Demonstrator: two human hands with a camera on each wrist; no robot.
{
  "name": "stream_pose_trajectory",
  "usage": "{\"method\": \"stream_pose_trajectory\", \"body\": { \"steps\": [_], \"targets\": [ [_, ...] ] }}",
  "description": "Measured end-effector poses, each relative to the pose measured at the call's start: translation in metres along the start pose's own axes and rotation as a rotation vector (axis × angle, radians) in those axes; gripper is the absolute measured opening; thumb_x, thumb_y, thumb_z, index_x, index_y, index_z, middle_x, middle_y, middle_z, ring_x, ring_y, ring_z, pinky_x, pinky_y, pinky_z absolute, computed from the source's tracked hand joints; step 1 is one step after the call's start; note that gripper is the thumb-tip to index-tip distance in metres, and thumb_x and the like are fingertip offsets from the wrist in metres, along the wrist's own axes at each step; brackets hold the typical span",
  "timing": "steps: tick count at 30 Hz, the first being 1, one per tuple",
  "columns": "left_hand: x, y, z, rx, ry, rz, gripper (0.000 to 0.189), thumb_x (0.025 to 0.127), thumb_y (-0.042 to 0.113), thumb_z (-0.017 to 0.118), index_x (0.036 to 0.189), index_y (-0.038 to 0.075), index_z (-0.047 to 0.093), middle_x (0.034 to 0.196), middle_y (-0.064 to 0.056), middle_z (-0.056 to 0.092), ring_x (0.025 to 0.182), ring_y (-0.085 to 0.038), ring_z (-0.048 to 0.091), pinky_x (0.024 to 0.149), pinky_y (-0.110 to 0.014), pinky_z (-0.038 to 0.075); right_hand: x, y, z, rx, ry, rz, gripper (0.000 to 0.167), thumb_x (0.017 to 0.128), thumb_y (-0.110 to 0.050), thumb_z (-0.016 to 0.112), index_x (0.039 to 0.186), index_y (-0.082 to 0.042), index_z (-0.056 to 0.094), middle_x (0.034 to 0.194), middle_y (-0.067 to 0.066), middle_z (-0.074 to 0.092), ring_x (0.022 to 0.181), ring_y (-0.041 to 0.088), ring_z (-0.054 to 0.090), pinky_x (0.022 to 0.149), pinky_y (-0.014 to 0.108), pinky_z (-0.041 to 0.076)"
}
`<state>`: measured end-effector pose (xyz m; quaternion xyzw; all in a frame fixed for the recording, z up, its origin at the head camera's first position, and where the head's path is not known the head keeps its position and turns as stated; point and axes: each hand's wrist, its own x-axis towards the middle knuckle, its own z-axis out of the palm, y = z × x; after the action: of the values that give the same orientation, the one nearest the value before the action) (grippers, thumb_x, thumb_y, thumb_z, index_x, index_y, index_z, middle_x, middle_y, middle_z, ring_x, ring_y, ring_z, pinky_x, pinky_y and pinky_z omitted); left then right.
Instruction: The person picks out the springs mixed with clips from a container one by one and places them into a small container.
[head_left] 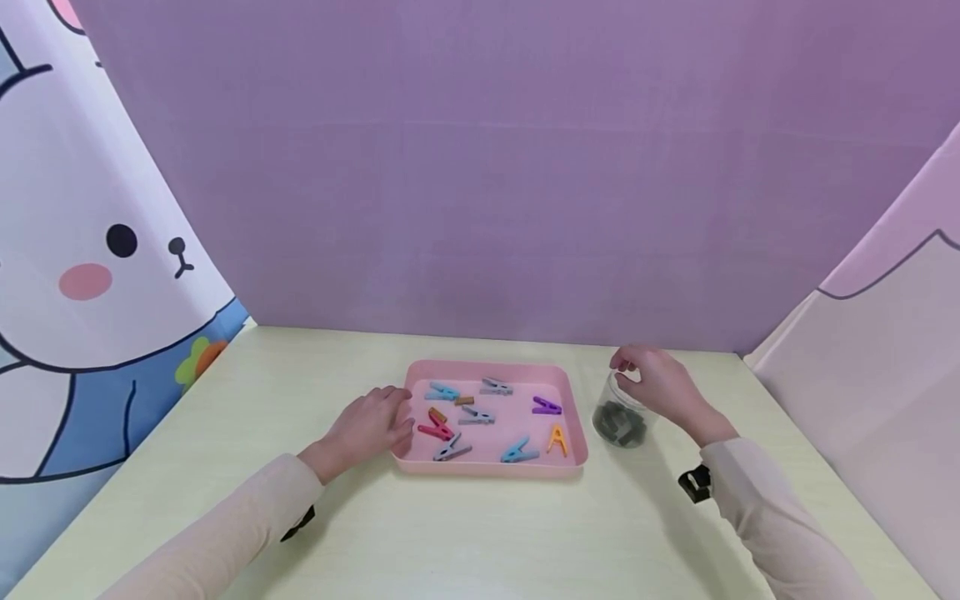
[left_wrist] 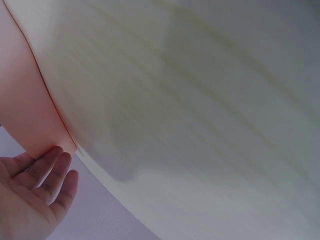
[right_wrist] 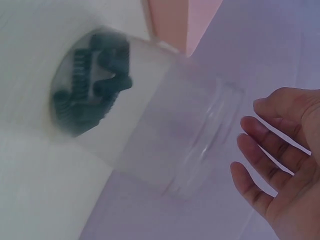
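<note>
A pink tray (head_left: 487, 468) holds several clothespins in blue, grey, red, purple and orange, such as the purple clothespin (head_left: 547, 406), plus two small brown pieces (head_left: 464, 401). At its left edge is my left hand (head_left: 371, 423), fingers loosely bent against the tray's wall (left_wrist: 30, 95). To the right of the tray stands a clear jar (head_left: 609, 390) with dark ridged pieces (right_wrist: 82, 90) at its bottom. Just above the jar's mouth hovers my right hand (head_left: 660, 385). Its fingers (right_wrist: 260, 187) are loosely curled with nothing between them, apart from the rim.
Both the tray and the jar rest on a pale table (head_left: 465, 533). A purple backdrop (head_left: 495, 183) rises behind it, and a cartoon-printed cloth (head_left: 90, 183) hangs at the left. Another printed cloth (head_left: 885, 350) borders the right side.
</note>
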<state>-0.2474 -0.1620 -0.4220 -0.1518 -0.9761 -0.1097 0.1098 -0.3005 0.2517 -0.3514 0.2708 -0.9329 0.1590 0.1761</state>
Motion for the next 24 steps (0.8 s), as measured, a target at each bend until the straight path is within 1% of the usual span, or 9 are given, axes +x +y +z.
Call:
{"method": "stream_pose_trajectory", "body": {
  "steps": [6,9,10,13,16,18,21,24],
  "targets": [
    [0.000,-0.001,0.001,-0.002,-0.001,0.002,0.048,0.082,0.033,0.062,0.119,0.003,0.054,0.118,-0.013,0.059,0.105,-0.029,0.056,0.087,-0.044,0.050,0.007,-0.019,0.005,0.009,0.003,-0.061,0.013,0.077,-0.005,0.064,0.090,-0.009,0.064,0.087,0.004,0.064,0.082,0.021,0.060,0.069,0.039,0.051],
    [0.000,-0.001,0.001,-0.006,-0.003,0.000,0.048,0.082,0.033,0.062,0.119,0.003,0.054,0.118,-0.013,0.059,0.106,-0.029,0.056,0.088,-0.044,0.049,0.010,-0.030,0.008,0.029,0.012,-0.120,0.013,0.075,-0.003,0.065,0.087,-0.009,0.064,0.084,0.003,0.063,0.080,0.021,0.060,0.066,0.037,0.051],
    [0.000,-0.001,0.001,-0.008,-0.003,0.000,0.048,0.082,0.033,0.062,0.119,0.003,0.054,0.118,-0.013,0.059,0.106,-0.029,0.056,0.087,-0.044,0.049,0.011,-0.033,0.010,0.025,0.027,-0.154,0.013,0.074,-0.003,0.066,0.085,-0.009,0.064,0.081,0.003,0.062,0.078,0.020,0.059,0.064,0.035,0.051],
    [0.000,-0.001,0.001,-0.014,-0.002,0.001,0.048,0.082,0.033,0.063,0.119,0.003,0.054,0.119,-0.013,0.058,0.106,-0.029,0.056,0.088,-0.043,0.049,0.014,-0.044,0.015,0.024,0.019,-0.207,0.013,0.073,-0.002,0.067,0.084,-0.009,0.064,0.080,0.002,0.062,0.076,0.017,0.056,0.064,0.032,0.050],
    [0.001,-0.001,0.001,-0.020,-0.005,0.000,0.049,0.082,0.033,0.063,0.119,0.003,0.054,0.119,-0.013,0.058,0.107,-0.029,0.056,0.088,-0.043,0.049,0.018,-0.054,0.022,0.010,-0.035,-0.203,0.013,0.074,-0.004,0.068,0.085,-0.010,0.064,0.082,0.001,0.063,0.077,0.015,0.055,0.066,0.031,0.051],
    [0.001,-0.001,0.001,-0.021,-0.010,-0.005,0.049,0.082,0.033,0.063,0.120,0.004,0.054,0.120,-0.013,0.058,0.108,-0.029,0.055,0.088,-0.043,0.049,0.021,-0.061,0.027,0.002,-0.096,-0.176,0.013,0.076,-0.006,0.068,0.087,-0.011,0.065,0.084,0.000,0.063,0.080,0.015,0.055,0.067,0.031,0.051],
    [0.002,-0.001,0.001,-0.024,-0.017,-0.014,0.050,0.082,0.034,0.063,0.120,0.004,0.054,0.120,-0.012,0.057,0.108,-0.028,0.055,0.089,-0.043,0.049,0.026,-0.069,0.036,-0.036,-0.162,-0.180,0.012,0.077,-0.009,0.069,0.089,-0.012,0.065,0.084,-0.002,0.063,0.080,0.014,0.054,0.067,0.028,0.051],
    [0.003,-0.001,0.002,-0.025,-0.023,-0.019,0.050,0.081,0.033,0.063,0.120,0.004,0.053,0.119,-0.012,0.058,0.106,-0.027,0.056,0.088,-0.043,0.049,0.032,-0.076,0.045,-0.056,-0.206,-0.194,0.013,0.078,-0.013,0.070,0.089,-0.013,0.065,0.086,-0.002,0.063,0.081,0.013,0.054,0.069,0.026,0.050]
  ]
}}
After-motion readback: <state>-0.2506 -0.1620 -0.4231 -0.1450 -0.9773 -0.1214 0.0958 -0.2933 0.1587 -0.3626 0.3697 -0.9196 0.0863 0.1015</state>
